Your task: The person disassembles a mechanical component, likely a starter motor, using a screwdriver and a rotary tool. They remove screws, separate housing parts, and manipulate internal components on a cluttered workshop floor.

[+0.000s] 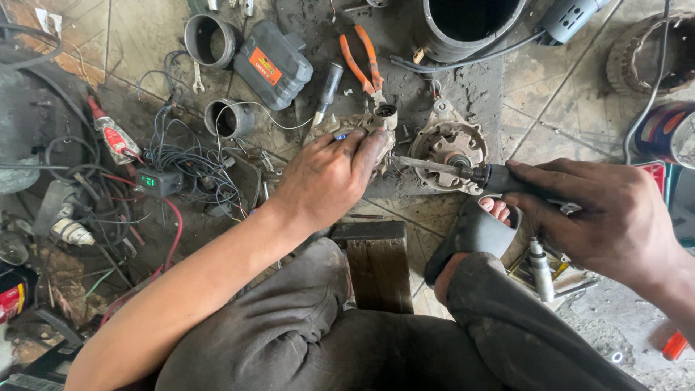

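While the left hand (329, 177) presses, fingers together, on a grimy part, the right hand (604, 213) (fingers clamped) holds the black-handled steel screwdriver (463, 170), its long axis pointing toward nine o'clock into the round grey metal alternator housing (445, 141).

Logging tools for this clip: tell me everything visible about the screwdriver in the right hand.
The screwdriver has a dark handle and a dull, grimy metal shaft. It lies nearly level, tip pointing left over the round grey metal housing on the dirty floor. The right hand grips its handle, fingers wrapped over the top. The tip's shape is unclear.

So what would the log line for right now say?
left hand: pressing metal part | right hand: holds screwdriver | tip: at round housing | pliers: lying behind
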